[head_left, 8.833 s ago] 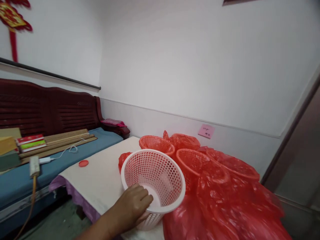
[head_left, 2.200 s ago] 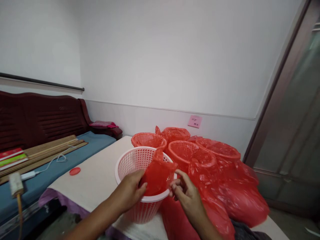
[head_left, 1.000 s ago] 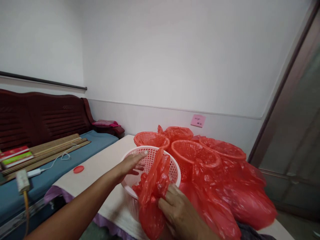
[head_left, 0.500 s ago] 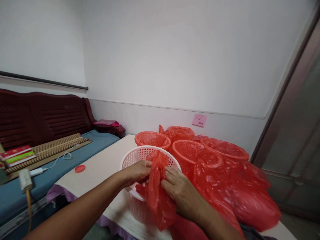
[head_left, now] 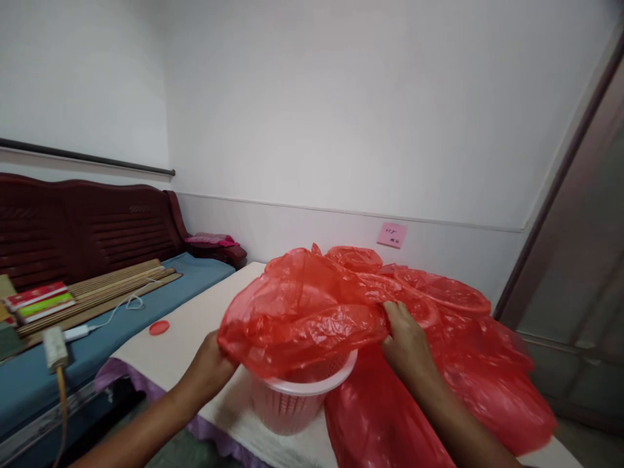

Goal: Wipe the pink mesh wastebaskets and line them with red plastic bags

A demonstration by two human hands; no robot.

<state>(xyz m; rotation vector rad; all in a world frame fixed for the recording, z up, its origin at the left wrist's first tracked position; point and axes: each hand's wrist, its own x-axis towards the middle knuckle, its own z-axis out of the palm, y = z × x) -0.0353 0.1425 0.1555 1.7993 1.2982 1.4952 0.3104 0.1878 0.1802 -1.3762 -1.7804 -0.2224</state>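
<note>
Head view: left hand (head_left: 207,367) and right hand (head_left: 407,338) clamp fingers on a red plastic bag (head_left: 302,312) above a white basket (head_left: 287,408).

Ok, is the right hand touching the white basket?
No, the right hand holds the red plastic bag away from the white basket, off to its right.

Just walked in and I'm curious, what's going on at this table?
A person is handling a red plastic bag with both bare hands. The left hand holds one edge and the right hand holds the other, spreading it over a pale perforated plastic basket. The bag covers the basket's top, with the front of the rim showing below it. The basket stands on a cream-covered table, beside a heap of more red plastic bags.
</note>
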